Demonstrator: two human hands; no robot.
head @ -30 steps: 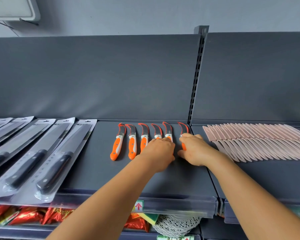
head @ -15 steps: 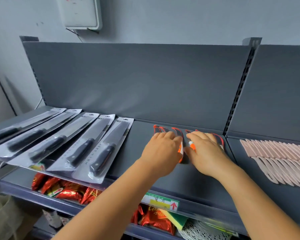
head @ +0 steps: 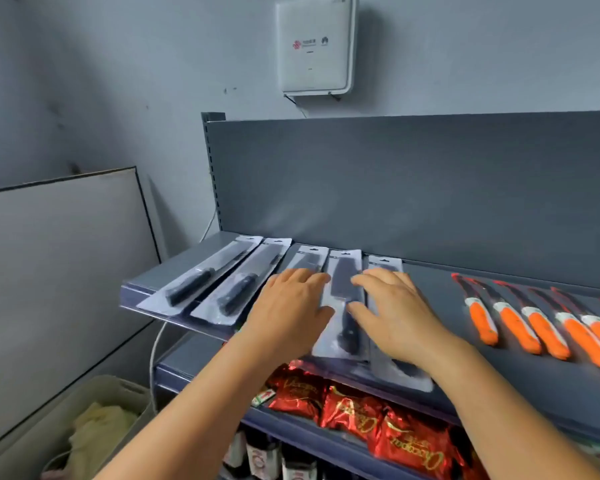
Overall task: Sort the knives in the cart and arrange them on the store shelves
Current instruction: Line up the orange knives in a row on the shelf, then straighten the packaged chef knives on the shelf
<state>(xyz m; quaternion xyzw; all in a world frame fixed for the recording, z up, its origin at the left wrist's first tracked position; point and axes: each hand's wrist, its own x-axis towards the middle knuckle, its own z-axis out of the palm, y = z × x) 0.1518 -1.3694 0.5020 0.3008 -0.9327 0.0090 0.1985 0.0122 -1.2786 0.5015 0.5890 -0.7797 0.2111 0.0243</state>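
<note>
Several black-handled kitchen knives in clear blister packs (head: 208,277) lie side by side on the left of the dark grey top shelf (head: 426,292). My left hand (head: 288,308) lies flat, fingers straight, on the middle pack. My right hand (head: 394,311) lies flat on the rightmost pack. Between my hands shows one packaged knife (head: 342,299) with its dark blade. Several orange-handled curved knives (head: 513,322) lie in a row to the right, apart from both hands.
Red foil snack bags (head: 354,410) fill the shelf below. A beige bin (head: 94,424) with cloth stands at lower left by a leaning grey board (head: 59,265). A white box (head: 314,46) hangs on the wall above.
Both hands have left the orange-handled knives and moved left onto the packaged black-handled knives. The view has swung left with them.
</note>
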